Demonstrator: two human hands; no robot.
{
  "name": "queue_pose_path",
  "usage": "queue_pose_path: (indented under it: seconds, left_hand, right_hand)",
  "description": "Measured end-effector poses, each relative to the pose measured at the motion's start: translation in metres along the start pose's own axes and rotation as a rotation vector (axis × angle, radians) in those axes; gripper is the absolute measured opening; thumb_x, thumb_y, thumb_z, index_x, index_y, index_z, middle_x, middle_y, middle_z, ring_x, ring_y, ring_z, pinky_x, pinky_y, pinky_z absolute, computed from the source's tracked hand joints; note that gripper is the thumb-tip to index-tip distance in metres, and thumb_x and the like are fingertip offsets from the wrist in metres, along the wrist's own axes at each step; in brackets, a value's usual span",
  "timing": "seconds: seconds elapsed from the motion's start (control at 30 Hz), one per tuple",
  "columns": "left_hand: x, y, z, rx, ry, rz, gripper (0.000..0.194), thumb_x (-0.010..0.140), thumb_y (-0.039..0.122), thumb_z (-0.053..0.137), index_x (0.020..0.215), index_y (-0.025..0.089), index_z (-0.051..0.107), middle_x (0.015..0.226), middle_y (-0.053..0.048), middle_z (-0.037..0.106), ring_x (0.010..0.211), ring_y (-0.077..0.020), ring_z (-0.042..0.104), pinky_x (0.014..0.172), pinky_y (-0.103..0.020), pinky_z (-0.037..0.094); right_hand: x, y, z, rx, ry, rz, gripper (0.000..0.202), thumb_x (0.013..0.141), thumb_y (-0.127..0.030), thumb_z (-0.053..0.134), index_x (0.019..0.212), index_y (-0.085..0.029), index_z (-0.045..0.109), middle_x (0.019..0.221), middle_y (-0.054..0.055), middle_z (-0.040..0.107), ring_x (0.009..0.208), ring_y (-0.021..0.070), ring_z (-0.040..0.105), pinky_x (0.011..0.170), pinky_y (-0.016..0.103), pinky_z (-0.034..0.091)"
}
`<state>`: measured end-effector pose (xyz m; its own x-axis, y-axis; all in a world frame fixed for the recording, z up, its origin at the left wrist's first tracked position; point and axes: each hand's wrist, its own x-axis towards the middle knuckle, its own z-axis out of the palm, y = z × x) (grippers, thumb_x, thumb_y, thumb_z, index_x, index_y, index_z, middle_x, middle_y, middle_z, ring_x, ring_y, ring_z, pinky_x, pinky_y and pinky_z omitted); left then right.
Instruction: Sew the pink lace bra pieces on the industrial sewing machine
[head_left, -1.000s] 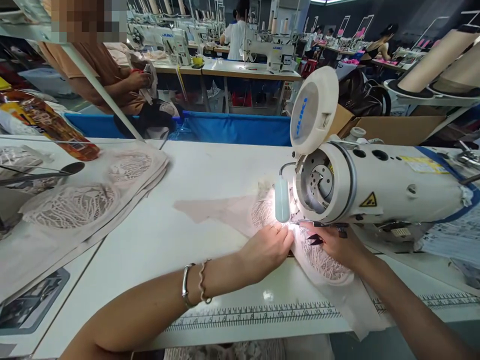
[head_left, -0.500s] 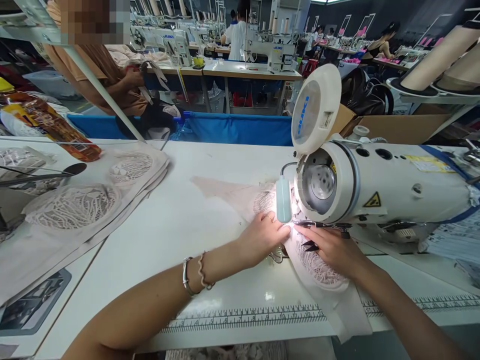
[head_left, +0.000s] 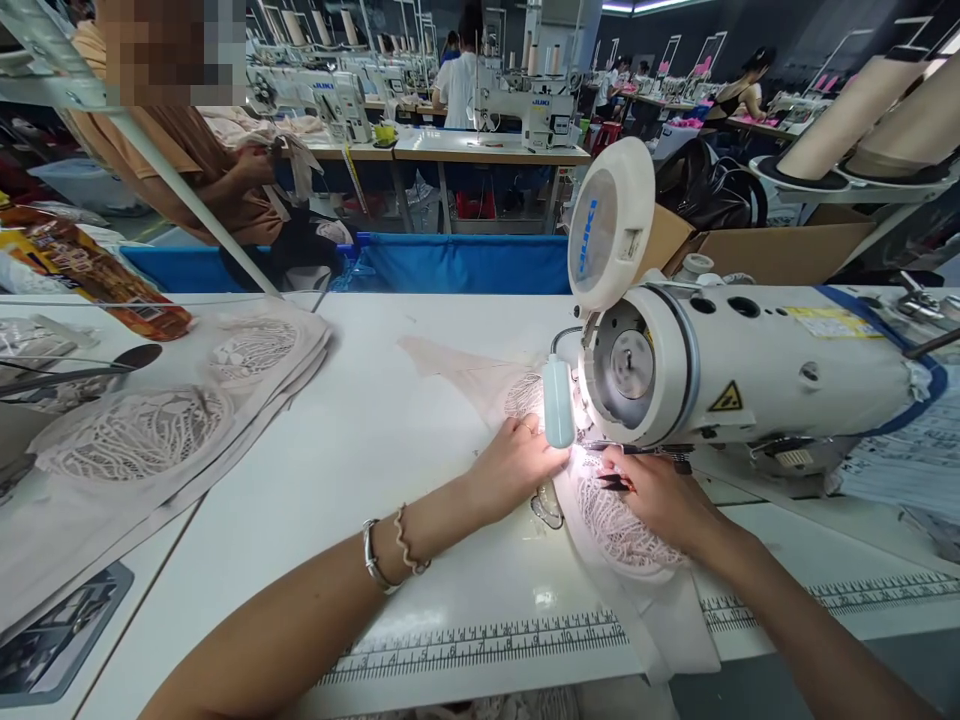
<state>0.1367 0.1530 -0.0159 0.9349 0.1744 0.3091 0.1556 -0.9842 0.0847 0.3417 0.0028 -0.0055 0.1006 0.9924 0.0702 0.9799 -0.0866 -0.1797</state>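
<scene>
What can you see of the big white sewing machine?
The sewing machine has a thick, rounded white arm reaching sideways over the right part of the table. Its shell looks smooth and hard. The round lid with blue letters is flipped open, showing a silvery disc. There's a yellow warning triangle on its side and a blue band towards the right. Pale cloth runs under its front end, near both hands. The needle can't be made out.

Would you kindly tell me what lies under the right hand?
Pale pink fabric with a lacy patch lies under the right hand and runs down across the printed ruler. The part directly beneath the palm is covered and cannot be seen.
</scene>
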Motion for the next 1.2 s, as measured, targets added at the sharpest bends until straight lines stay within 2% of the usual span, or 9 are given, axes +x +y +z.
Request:
queue_pose_path:
  seconds: [0.13,0.2,0.27,0.33,0.4,0.53,0.7,0.83,1.2]
  left_hand:
    - [0.001,0.021,-0.005,0.063,-0.028,0.038,0.022,0.096,0.002,0.044,0.097,0.013,0.063,0.092,-0.01,0.068,0.08,-0.0207,0.056,0.077,-0.035,0.041]
    - [0.001,0.039,-0.006,0.071,-0.037,0.032,0.021,0.102,0.021,0.047,0.095,0.01,0.064,0.093,-0.013,0.069,0.082,-0.0227,0.061,0.076,-0.037,0.046]
    - [-0.002,0.056,-0.003,0.138,-0.022,-0.006,0.04,0.102,0.041,0.049,0.105,0.004,0.066,0.107,-0.02,0.069,0.098,-0.0304,0.065,0.083,-0.043,0.051]
    - [-0.006,0.067,0.001,0.256,-0.012,-0.028,0.05,0.101,0.04,0.049,0.124,-0.003,0.061,0.128,-0.027,0.064,0.119,-0.0374,0.06,0.097,-0.051,0.05]
    - [-0.009,0.071,0.006,0.339,-0.035,-0.015,0.049,0.1,0.027,0.046,0.137,-0.004,0.053,0.139,-0.027,0.058,0.129,-0.0381,0.056,0.103,-0.053,0.048]
    - [-0.012,0.062,0.01,0.377,-0.084,0.047,0.049,0.099,0.019,0.042,0.14,-0.004,0.051,0.141,-0.025,0.058,0.131,-0.0357,0.057,0.104,-0.048,0.051]
    - [-0.013,0.054,0.009,0.36,-0.101,0.072,0.047,0.1,0.014,0.038,0.143,-0.003,0.048,0.143,-0.024,0.057,0.133,-0.0323,0.057,0.107,-0.046,0.05]
    - [-0.011,0.049,0.004,0.315,-0.13,0.096,0.046,0.099,0.011,0.036,0.141,-0.005,0.048,0.143,-0.025,0.057,0.131,-0.0322,0.058,0.108,-0.047,0.049]
    - [-0.006,0.014,-0.001,0.111,-0.005,0.14,0.036,0.095,-0.004,0.036,0.126,0.003,0.053,0.117,-0.019,0.07,0.107,-0.025,0.069,0.092,-0.039,0.053]
  right_hand:
    - [0.009,-0.002,0.005,0.053,0.128,0.178,0.016,0.091,-0.035,0.057,0.093,-0.029,0.071,0.077,0.003,0.076,0.066,0.0241,0.07,0.047,0.029,0.045]
    - [0.013,0.0,0.007,0.059,0.14,0.182,0.017,0.091,-0.036,0.059,0.097,-0.028,0.073,0.077,0.003,0.077,0.067,0.0249,0.071,0.053,0.03,0.05]
    - [0.014,0.005,0.009,0.026,0.138,0.151,0.018,0.09,-0.035,0.062,0.1,-0.026,0.074,0.078,0.004,0.077,0.07,0.0259,0.072,0.06,0.032,0.053]
    - [0.013,0.01,0.01,-0.003,0.15,0.077,0.019,0.09,-0.034,0.062,0.101,-0.026,0.075,0.082,0.005,0.078,0.075,0.027,0.072,0.066,0.034,0.055]
    - [0.009,0.015,0.012,0.005,0.154,-0.003,0.018,0.09,-0.029,0.058,0.095,-0.026,0.075,0.084,0.004,0.078,0.078,0.0256,0.072,0.069,0.034,0.056]
    - [0.001,0.016,0.016,0.04,0.136,-0.069,0.022,0.088,-0.019,0.053,0.085,-0.027,0.074,0.08,0.001,0.076,0.071,0.0193,0.071,0.064,0.026,0.055]
    - [-0.003,0.015,0.019,0.031,0.182,-0.226,0.051,0.084,-0.008,0.052,0.126,-0.03,0.069,0.097,0.004,0.075,0.089,0.0207,0.071,0.081,0.029,0.059]
    - [-0.003,0.018,0.023,0.008,0.199,-0.314,0.067,0.08,-0.003,0.047,0.139,-0.03,0.062,0.101,0.005,0.073,0.095,0.0217,0.07,0.087,0.032,0.061]
    - [0.0,0.011,0.023,0.013,0.268,-0.335,0.059,0.083,-0.005,0.042,0.134,-0.025,0.066,0.108,0.007,0.075,0.103,0.0226,0.07,0.095,0.036,0.058]
